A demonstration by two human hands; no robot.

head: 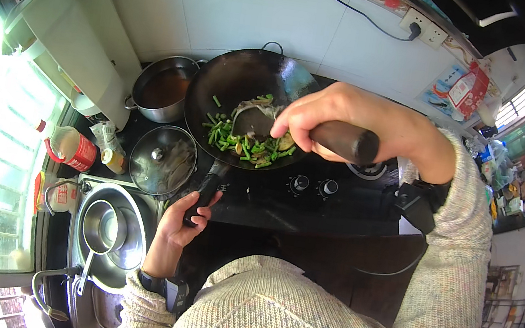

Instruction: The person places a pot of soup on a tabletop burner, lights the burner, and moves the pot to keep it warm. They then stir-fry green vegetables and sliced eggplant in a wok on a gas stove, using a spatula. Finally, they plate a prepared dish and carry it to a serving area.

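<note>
A dark wok (240, 73) sits on the black glass stove top, and my left hand (182, 221) is closed round its black ridged handle (209, 186). Over the wok's right side, my right hand (322, 117) grips the brown handle (346, 139) of a metal cooking spatula (252, 121). The spatula's blade is down in the wok, among cut green vegetable stems (226, 136) mixed with paler pieces. My fingers hide part of the spatula's shaft and some of the food.
Left of the wok stand a steel pot (165, 87) of brownish liquid and a glass lid (162, 160). A steel saucepan (105, 227) lies in a basin in the sink (156, 204). Bottles, including a red-labelled one (74, 150), line the window side. Two stove knobs (300, 184) face me.
</note>
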